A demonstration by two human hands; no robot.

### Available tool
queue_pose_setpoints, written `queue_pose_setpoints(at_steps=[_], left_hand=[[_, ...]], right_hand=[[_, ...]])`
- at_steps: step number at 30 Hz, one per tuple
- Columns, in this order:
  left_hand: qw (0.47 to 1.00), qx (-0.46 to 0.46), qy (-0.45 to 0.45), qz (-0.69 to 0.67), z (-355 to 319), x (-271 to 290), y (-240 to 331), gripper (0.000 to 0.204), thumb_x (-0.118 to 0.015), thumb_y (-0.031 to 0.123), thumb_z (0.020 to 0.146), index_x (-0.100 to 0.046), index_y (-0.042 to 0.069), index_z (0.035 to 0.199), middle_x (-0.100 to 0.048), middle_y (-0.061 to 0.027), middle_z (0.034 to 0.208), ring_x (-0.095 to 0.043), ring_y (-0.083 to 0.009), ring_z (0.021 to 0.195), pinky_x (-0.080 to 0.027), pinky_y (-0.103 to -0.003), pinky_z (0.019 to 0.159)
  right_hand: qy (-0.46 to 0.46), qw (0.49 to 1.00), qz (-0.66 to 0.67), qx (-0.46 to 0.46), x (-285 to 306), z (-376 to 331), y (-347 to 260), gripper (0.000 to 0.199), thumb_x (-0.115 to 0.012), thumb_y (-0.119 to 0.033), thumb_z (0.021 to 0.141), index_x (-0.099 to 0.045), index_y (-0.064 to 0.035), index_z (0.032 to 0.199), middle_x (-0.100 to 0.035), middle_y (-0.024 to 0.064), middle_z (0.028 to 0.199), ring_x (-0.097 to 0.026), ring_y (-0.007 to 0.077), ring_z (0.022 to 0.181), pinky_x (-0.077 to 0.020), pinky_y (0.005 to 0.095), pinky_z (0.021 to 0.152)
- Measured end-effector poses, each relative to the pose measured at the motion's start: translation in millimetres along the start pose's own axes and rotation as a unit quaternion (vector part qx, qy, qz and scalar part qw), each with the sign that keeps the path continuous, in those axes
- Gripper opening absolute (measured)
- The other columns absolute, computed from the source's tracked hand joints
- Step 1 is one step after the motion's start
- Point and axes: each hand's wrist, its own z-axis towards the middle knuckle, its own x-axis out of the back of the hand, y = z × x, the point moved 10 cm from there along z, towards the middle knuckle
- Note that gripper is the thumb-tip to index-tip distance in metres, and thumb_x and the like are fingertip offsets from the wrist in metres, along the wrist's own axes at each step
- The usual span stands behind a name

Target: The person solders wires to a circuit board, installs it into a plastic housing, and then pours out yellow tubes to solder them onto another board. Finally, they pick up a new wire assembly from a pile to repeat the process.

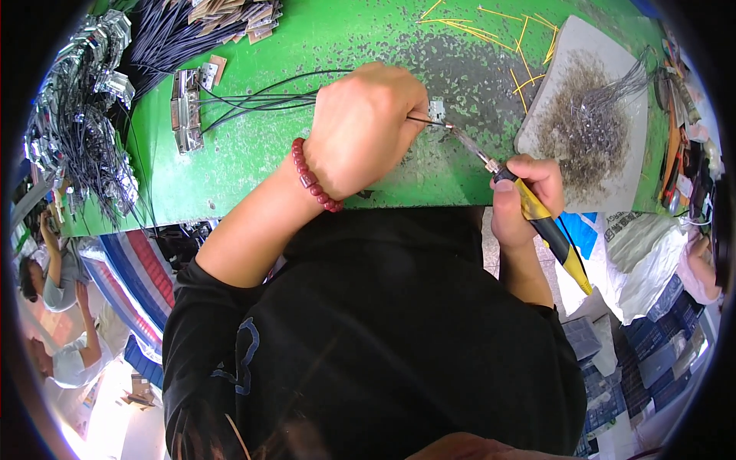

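My left hand [368, 123], a red bead bracelet at its wrist, is closed in a pinch on a thin black wire [416, 119]. In my right hand [529, 192] is a yellow and black soldering iron [543, 222]. Its metal tip slants up and left to the wire's end, near a small silvery plate [436, 107] on the table; whether they touch I cannot tell. More black cables [264, 107] run from behind my left hand to a metal bracket-like part [186, 111] at the left.
The worn green table [253, 165] carries a heap of metal parts with black wires [84, 115] at far left and a cable bundle [169, 46] behind. Yellow thin tubes [483, 32] lie at the back. A grey board [566, 77] with dark residue and loose wires is right.
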Motion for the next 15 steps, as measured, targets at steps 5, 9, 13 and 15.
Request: queue_pose_setpoints(at_steps=[5,9,13,15], left_hand=[[0.998,0.017,-0.044,0.037,10,-2,0,0.007,-0.070,0.010,0.074,-0.065,0.005,0.077,-0.065,-0.0091,0.078,-0.063,-0.0310,0.076,-0.050,-0.039,0.065],[0.995,0.032,-0.070,0.064,15,-5,-3,0.010,-0.068,0.014,0.074,-0.066,0.004,0.076,-0.065,-0.0099,0.076,-0.063,-0.0323,0.072,-0.050,-0.040,0.062],[0.995,0.038,-0.069,0.054,14,-7,-4,0.010,-0.067,0.013,0.074,-0.065,0.003,0.076,-0.065,-0.0101,0.075,-0.063,-0.0326,0.071,-0.050,-0.041,0.061],[0.995,0.038,-0.069,0.056,14,-7,-4,0.010,-0.067,0.013,0.074,-0.066,0.003,0.076,-0.065,-0.0102,0.075,-0.063,-0.0325,0.071,-0.050,-0.040,0.061]], right_hand=[[-0.002,1.000,-0.010,0.000,-1,1,0,0.021,-0.068,-0.007,0.082,-0.053,-0.0020,0.095,-0.050,-0.0011,0.073,-0.039,0.0035,0.060,-0.0310,0.0211,0.054],[0.006,1.000,-0.018,-0.005,0,2,-2,0.022,-0.069,-0.008,0.081,-0.053,-0.0020,0.095,-0.051,-0.0006,0.074,-0.041,0.0036,0.060,-0.0325,0.0208,0.054],[0.007,1.000,-0.007,0.001,0,3,-2,0.022,-0.070,-0.008,0.081,-0.054,-0.0018,0.095,-0.053,-0.0001,0.075,-0.042,0.0035,0.061,-0.0340,0.0203,0.055],[0.001,1.000,-0.020,-0.006,-1,3,-1,0.022,-0.070,-0.009,0.080,-0.055,-0.0016,0.094,-0.055,0.0005,0.075,-0.044,0.0034,0.061,-0.0351,0.0199,0.056]])
